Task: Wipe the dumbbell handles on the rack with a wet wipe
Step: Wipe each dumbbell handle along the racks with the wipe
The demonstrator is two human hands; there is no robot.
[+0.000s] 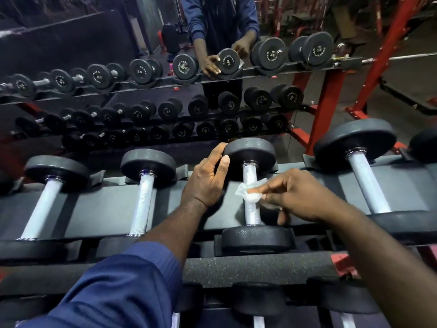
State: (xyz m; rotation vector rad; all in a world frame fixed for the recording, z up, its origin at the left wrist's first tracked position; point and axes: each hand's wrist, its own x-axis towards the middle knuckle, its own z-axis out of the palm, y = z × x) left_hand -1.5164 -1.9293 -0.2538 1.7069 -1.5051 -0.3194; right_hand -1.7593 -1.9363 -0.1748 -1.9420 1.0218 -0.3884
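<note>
Several black dumbbells with silver knurled handles lie side by side on the top tier of a dark rack (113, 207). My left hand (208, 178) grips the far head of the middle dumbbell (250, 155). My right hand (298, 197) pinches a crumpled white wet wipe (250, 194) and holds it against that dumbbell's handle (251, 214), about halfway along. The near head (257, 239) sits in its cradle. Two dumbbells lie to the left (144, 200) and one larger one to the right (366, 181).
A wall mirror behind the rack reflects me and rows of dumbbells (184, 67). Red steel frame posts (324, 110) stand at the right. A lower tier of dumbbells (259, 301) shows below a speckled black rail (260, 266).
</note>
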